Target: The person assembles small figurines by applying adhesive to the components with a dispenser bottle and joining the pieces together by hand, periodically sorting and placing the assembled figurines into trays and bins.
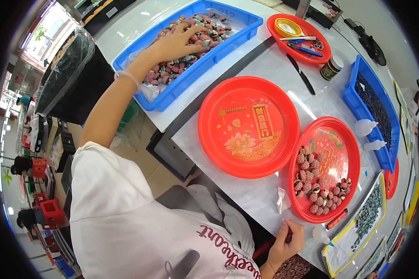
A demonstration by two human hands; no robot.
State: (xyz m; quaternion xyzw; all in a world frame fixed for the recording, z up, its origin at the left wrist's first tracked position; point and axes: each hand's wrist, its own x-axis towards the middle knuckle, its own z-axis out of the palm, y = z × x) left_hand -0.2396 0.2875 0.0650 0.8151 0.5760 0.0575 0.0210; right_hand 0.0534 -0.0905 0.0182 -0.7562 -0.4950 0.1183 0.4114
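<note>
Up at the far left, my left hand [178,45] rests on a heap of small pink berry-shaped pieces [170,72] with dark and pale parts. Its fingers are spread, and the fingertips touch the heap. A blue plastic tray [208,56] lined with clear film holds these pieces. My right hand [287,239] is closed near the table's front edge, below the oval red tray [354,179]. What its fingers hold, if anything, is hidden. More of the pink pieces [314,195] lie along the left and lower parts of that oval tray.
A round red tray [209,144] with printed flowers lies between my hands. Behind it are a black knife [301,74], a small jar [331,68] and a red dish [271,27] with pliers. Rightward stand a blue bin [390,156] of dark bits, white bottles [365,127] and a yellow-edged tray [330,265].
</note>
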